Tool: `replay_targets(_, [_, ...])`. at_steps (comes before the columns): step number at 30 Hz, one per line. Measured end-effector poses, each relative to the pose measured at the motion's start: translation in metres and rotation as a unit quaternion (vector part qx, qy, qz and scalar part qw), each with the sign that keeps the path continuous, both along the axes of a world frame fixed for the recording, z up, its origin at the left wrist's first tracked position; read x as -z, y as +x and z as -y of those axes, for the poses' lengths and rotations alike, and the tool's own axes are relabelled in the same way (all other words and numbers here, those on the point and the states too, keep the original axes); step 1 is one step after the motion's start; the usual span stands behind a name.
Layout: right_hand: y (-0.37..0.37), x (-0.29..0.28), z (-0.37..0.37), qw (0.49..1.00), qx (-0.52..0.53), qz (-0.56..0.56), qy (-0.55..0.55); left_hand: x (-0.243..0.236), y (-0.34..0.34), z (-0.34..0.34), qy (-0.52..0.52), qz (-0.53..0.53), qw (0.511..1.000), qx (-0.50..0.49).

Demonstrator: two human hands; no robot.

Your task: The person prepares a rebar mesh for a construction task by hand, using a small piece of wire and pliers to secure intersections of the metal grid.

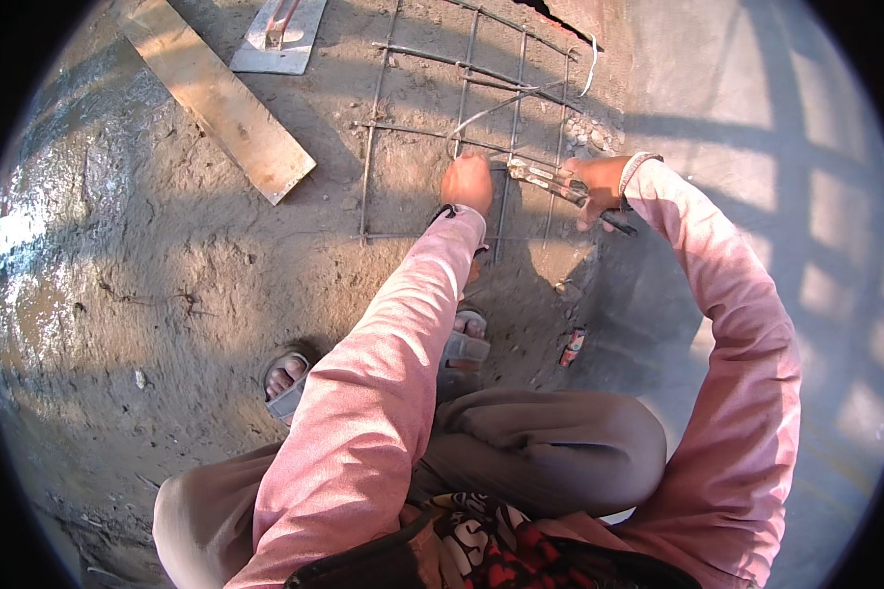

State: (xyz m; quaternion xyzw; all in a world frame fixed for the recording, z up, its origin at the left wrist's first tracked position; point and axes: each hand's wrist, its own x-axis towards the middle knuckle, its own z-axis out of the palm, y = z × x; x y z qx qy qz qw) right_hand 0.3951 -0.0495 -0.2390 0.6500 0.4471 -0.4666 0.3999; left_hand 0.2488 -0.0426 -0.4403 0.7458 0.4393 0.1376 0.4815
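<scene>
A grid of thin steel bars (pixel 516 128) lies over the rough ground in front of me. My left hand (pixel 468 183) is closed in a fist at one of its lower crossings, where a bar runs into the grip; the fingertips are hidden beneath. From beside that fist a thin pale wire (pixel 496 110) slants up across the bars. My right hand (pixel 599 187) is wrapped round the handles of metal pliers (pixel 545 179). Their jaws point left, over the grid and close to my left hand; whether they bite on anything cannot be made out.
A long wooden board (pixel 221 108) lies at the far left, beside a plastering trowel (pixel 280 37). Wet, shiny mortar (pixel 44 221) covers the left side. Smooth grey floor (pixel 756 147) extends on the right. A small red item (pixel 573 346) lies near my sandalled foot (pixel 467 339).
</scene>
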Motion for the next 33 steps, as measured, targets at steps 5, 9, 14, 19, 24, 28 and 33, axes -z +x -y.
replay_targets(5, [-0.058,-0.008,-0.021,0.926,-0.362,0.057,0.089,0.012,-0.003,-0.004,-0.007,-0.029,1.000,0.001])
replay_targets(9, [-0.068,-0.016,-0.015,0.830,-0.529,0.106,0.141,-0.002,-0.003,-0.007,-0.032,-0.054,0.998,0.006])
replay_targets(14, [-0.049,-0.020,-0.036,0.933,-0.342,0.034,0.103,-0.009,-0.003,-0.006,-0.005,-0.038,0.999,0.019])
replay_targets(19, [-0.103,-0.012,-0.046,0.926,-0.365,0.072,0.057,0.003,-0.003,-0.007,0.020,-0.002,1.000,-0.003])
replay_targets(24, [-0.095,-0.002,-0.053,0.936,-0.342,0.081,0.026,0.010,-0.004,-0.004,0.015,-0.011,1.000,-0.010])
replay_targets(28, [-0.028,-0.009,-0.050,0.922,-0.382,0.001,0.055,-0.001,0.005,-0.006,-0.011,-0.002,1.000,0.005])
replay_targets(33, [-0.069,-0.006,-0.041,0.944,-0.309,0.092,0.069,0.013,0.000,-0.007,-0.009,0.016,1.000,-0.009])
